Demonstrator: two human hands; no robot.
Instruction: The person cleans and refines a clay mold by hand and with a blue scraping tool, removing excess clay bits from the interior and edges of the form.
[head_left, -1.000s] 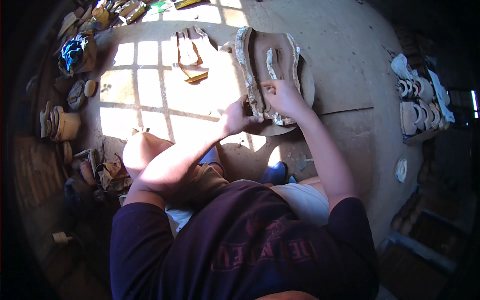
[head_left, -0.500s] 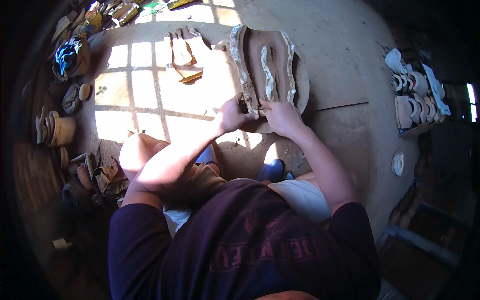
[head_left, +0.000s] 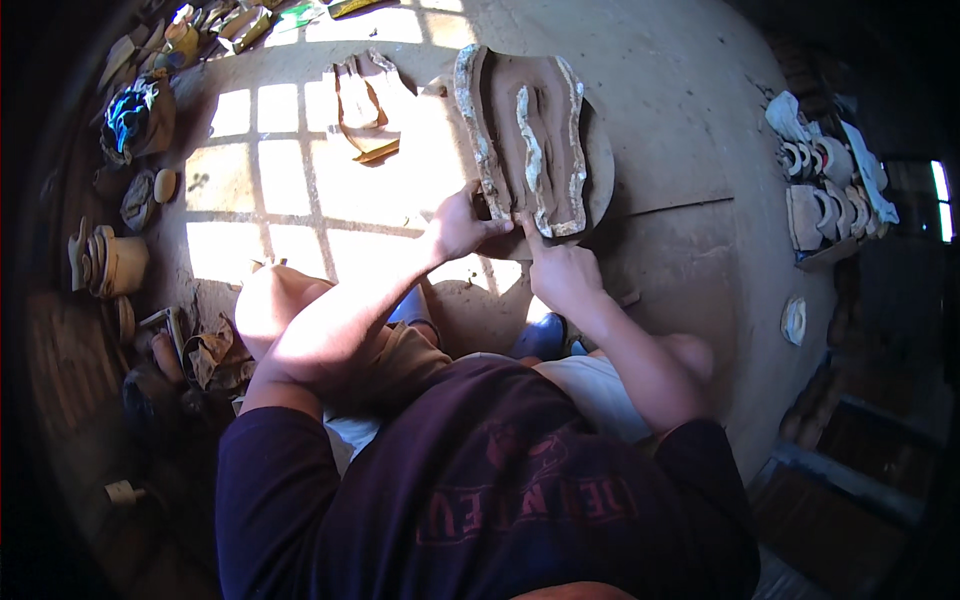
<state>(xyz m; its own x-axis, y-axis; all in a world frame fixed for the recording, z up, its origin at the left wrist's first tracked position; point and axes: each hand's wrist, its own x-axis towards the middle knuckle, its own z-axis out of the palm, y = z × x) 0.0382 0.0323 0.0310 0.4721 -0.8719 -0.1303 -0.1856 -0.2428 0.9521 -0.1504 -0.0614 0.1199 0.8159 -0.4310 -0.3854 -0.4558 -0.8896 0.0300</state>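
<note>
A brown piece that looks like a clay-lined mould (head_left: 550, 90), with rough whitish rims and a pale ridge down its middle, lies on a round board (head_left: 602, 170) in front of me. My left hand (head_left: 460, 228) grips the mould's near left corner, thumb along the near edge and fingers at its side, partly hidden. At the near edge, my right hand (head_left: 565, 275) reaches in with the index finger stretched out, its tip touching the edge between the two rims. The other right fingers are curled, and nothing shows in them.
Left of the mould lies a smaller similar piece (head_left: 362, 105) in window light. Pots (head_left: 120, 265), a bucket (head_left: 140, 118) with blue cloth and assorted clutter line the left side. Curved pale pieces (head_left: 835, 210) are stacked at the right, with a small ring-shaped item (head_left: 794, 320) nearer.
My right hand has drawn back toward me, its index finger now extended, uncovering the mould's near right corner. My left hand stays at the near left corner.
</note>
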